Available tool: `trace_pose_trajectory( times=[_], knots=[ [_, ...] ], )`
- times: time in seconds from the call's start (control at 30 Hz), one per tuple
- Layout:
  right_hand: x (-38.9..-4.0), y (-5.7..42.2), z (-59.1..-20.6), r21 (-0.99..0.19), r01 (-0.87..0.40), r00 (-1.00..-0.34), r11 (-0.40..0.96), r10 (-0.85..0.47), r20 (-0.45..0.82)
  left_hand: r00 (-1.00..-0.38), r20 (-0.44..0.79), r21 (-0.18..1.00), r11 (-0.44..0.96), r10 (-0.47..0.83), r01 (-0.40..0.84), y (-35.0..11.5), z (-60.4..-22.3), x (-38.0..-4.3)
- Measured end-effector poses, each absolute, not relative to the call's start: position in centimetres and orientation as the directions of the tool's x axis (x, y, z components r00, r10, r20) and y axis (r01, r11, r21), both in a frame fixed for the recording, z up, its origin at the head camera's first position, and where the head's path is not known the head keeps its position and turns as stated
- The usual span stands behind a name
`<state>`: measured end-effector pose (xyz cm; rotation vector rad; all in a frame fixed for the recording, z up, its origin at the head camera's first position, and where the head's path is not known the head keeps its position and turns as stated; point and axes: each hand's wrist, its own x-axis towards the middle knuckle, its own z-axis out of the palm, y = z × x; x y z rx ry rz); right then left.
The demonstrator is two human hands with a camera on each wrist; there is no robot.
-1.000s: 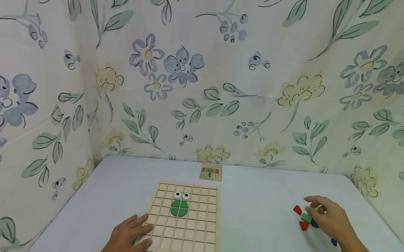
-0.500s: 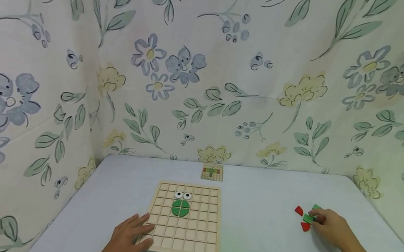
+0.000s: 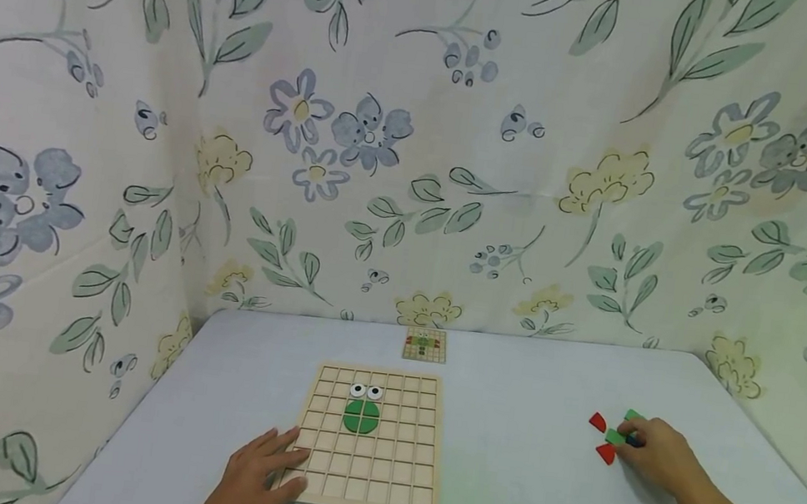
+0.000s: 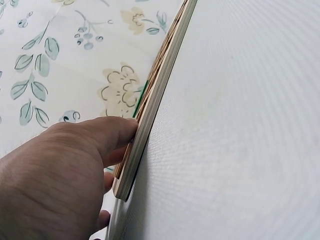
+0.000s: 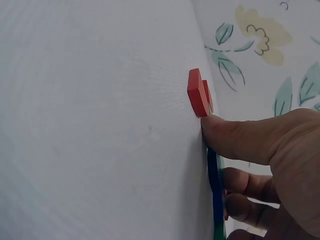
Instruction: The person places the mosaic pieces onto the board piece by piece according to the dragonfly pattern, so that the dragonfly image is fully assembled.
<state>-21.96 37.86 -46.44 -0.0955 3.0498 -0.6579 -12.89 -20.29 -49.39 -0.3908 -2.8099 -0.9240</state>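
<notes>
A wooden grid board (image 3: 416, 455) lies on the white table, with two white eye pieces (image 3: 366, 391) above a green circle of quarter pieces (image 3: 361, 417). My left hand (image 3: 259, 470) rests on the board's lower left edge, fingers spread; in the left wrist view the thumb (image 4: 117, 132) touches the rim. At the right, my right hand (image 3: 661, 456) is among loose pieces, thumb and index finger on either side of a green square piece (image 3: 615, 437). Whether they pinch it is hidden. Its thumb is close to a red quarter piece (image 3: 605, 453).
Another red quarter piece (image 3: 598, 421) and a green piece (image 3: 633, 416) lie beside the right hand. Blue pieces (image 5: 214, 172) are partly under its fingers. A small pattern card (image 3: 426, 345) is at the table's back edge. Floral cloth (image 3: 418, 136) hangs behind.
My right hand has come down onto the pieces, its fingers closing in around the green square piece. The nearer red quarter piece has shifted slightly left. My left hand has stayed put.
</notes>
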Motion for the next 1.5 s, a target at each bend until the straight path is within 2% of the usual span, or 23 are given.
trace_pose_trajectory(
  times=[0.17,0.5,0.73,1.0,1.17,1.5],
  knots=[
    [-21.5,38.1,-46.1,-0.426,-0.026,-1.000,0.905,-0.023,0.013,-0.959,0.210,0.562,0.779,0.191,0.279,-20.1,-49.4,-13.0],
    [-19.2,35.8,-42.5,-0.486,-0.070,-0.983,0.871,0.023,0.183,-0.968,0.168,0.564,0.788,0.184,0.247,-20.2,-49.2,-13.1],
    [-17.6,32.4,-39.5,-0.486,-0.232,-0.929,0.842,-0.044,0.368,-0.971,0.159,0.572,0.785,0.180,0.239,-20.3,-49.2,-13.1],
    [-16.1,28.5,-37.3,-0.441,-0.450,-0.801,0.777,-0.133,0.584,-0.970,0.162,0.586,0.773,0.183,0.244,-20.3,-49.0,-13.0],
    [-15.4,26.2,-36.3,-0.445,-0.510,-0.772,0.736,-0.164,0.614,-0.971,0.159,0.576,0.781,0.181,0.240,-20.3,-48.9,-12.9],
    [-15.0,20.9,-35.4,-0.481,-0.572,-0.762,0.665,-0.214,0.611,-0.967,0.181,0.583,0.772,0.181,0.254,-20.3,-49.1,-13.0]
  ],
)
